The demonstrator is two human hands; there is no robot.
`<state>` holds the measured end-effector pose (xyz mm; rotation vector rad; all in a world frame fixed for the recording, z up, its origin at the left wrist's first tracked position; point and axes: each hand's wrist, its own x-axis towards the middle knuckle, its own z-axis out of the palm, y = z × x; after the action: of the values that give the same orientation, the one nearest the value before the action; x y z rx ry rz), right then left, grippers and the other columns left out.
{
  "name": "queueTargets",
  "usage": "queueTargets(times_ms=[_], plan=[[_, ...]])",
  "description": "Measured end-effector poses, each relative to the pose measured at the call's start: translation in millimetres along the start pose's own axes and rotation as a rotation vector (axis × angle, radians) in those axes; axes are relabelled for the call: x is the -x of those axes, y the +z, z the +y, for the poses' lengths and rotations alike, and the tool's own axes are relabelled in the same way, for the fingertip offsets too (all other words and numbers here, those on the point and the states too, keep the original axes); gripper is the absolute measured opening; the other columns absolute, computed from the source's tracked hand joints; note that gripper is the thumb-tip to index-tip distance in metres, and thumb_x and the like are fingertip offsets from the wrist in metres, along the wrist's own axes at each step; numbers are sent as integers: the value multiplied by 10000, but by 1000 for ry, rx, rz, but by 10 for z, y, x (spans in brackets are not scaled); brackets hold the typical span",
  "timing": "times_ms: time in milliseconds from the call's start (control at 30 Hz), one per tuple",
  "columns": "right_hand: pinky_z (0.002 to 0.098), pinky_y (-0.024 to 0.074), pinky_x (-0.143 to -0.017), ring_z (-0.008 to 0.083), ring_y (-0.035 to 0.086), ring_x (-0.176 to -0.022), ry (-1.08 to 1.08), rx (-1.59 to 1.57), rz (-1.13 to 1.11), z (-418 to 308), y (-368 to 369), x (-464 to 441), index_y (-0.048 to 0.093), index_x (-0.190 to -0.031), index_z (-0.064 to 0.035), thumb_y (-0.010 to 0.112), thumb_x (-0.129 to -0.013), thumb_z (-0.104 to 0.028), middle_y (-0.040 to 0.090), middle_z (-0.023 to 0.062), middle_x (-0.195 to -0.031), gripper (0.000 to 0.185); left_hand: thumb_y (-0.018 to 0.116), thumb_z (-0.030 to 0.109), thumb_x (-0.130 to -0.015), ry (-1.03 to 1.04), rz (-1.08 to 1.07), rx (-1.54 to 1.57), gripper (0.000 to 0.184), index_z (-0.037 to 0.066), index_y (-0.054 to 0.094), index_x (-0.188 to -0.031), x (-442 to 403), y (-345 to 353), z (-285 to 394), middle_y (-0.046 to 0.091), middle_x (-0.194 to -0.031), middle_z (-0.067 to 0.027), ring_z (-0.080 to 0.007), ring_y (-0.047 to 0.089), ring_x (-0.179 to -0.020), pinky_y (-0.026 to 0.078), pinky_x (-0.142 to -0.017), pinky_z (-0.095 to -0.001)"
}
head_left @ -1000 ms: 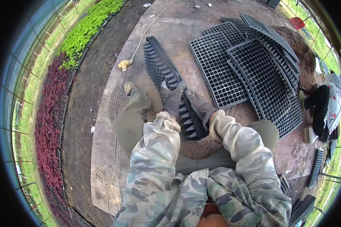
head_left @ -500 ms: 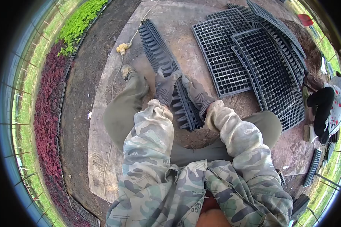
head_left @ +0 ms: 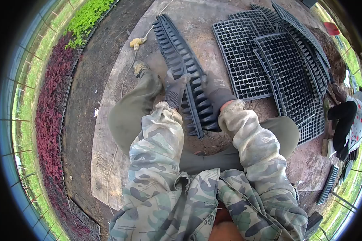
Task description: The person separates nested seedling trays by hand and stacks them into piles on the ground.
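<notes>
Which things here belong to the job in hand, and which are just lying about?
In the job: left hand, right hand, held trays; probably the tray pile.
Apparently just around: yellow connector, red plants, green plants.

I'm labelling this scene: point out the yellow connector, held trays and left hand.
Yellow connector (head_left: 136,43), head view: its middle.
Held trays (head_left: 194,86), head view: section between hands.
Left hand (head_left: 174,84), head view: gloved back.

– Held trays (head_left: 194,89), position?
– Between left hand (head_left: 175,85) and right hand (head_left: 216,87), before the lap (head_left: 211,160)
– Right of these?
– Overlapping tray pile (head_left: 287,70) on the floor (head_left: 106,176); farther right, a co-worker (head_left: 348,122)
– Left?
– Cable connector (head_left: 136,43) on the floor, just beyond the left foot (head_left: 140,67); farther left, plant rows (head_left: 52,120)
</notes>
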<state>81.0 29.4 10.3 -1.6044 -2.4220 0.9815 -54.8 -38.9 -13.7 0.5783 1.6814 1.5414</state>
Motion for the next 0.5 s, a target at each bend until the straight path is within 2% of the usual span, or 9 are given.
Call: queueTargets(times_ms=[33, 100, 133, 167, 233, 400, 467, 500], plan=[[412, 477, -840, 358, 633, -943, 34, 75, 88, 92, -33, -48, 563, -1162, -71, 508, -920, -316, 653, 229, -956, 348, 783, 262, -714, -6, 9, 10, 862, -30, 328, -1385, 3, -52, -29, 549, -1192, -155, -239, 558, -1075, 497, -858, -328], [414, 478, -836, 357, 632, -955, -76, -39, 49, 478, -95, -282, 591, -1128, -70, 513, -923, -284, 661, 206, -947, 307, 803, 287, -683, -19, -121, 88, 961, -42, 269, -1410, -50, -142, -73, 544, -1201, -156, -251, 556, -1080, 477, -899, -340], [413, 477, -843, 365, 626, -961, -58, -92, -35, 480, -187, -302, 611, -1107, -81, 513, -925, -270, 660, 191, -988, 280, 799, 283, -685, -25, -59, 48, 1013, -43, 199, -1434, -278, -140, -453, 536, -1205, -166, -255, 548, -1098, 453, -936, -352], [413, 477, -843, 365, 626, -961, -64, -84, -31, 440, -208, -286, 611, -1107, -81, 513, -925, -270, 660, 191, -988, 280, 799, 283, -685, -18, -57, 57, 1013, -43, 199, -1434, -283, -111, -424, 536, -1205, -166, -255, 548, -1098, 453, -936, -352], [402, 479, -847, 349, 630, -947, -68, 70, 46, 360, -189, -200, 601, -1133, -86, 521, -923, -275, 655, 194, -1010, 295, 805, 337, -654, -27, 6, -57, 1018, -83, 263, -1407, -259, -17, -376, 391, -1392, -267, -300, 437, -1268, 391, -1021, -367], [398, 465, -894, 348, 610, -1031, 9, 7, 60, 176, -98, -129, 554, -1218, -116, 535, -904, -274, 645, 203, -1050, 352, 787, 298, -683, 4, 54, -204, 945, -85, 289, -1390, -213, 14, -301, 401, -1380, -262, -302, 449, -1252, 410, -1001, -370], [399, 466, -893, 347, 613, -1020, 15, -48, 125, 110, -57, -37, 556, -1220, -116, 536, -902, -275, 646, 202, -1046, 356, 778, 234, -702, -2, 22, -194, 984, -75, 185, -1423, -250, 12, -337, 485, -1276, -204, -240, 541, -1114, 451, -937, -331], [400, 467, -891, 345, 617, -1010, 21, -101, 182, 94, -54, -11, 558, -1221, -115, 538, -900, -275, 648, 201, -1042, 359, 778, 234, -702, 5, 18, -197, 984, -75, 185, -1423, -219, -31, -294, 485, -1276, -204, -240, 541, -1114, 451, -937, -331]])
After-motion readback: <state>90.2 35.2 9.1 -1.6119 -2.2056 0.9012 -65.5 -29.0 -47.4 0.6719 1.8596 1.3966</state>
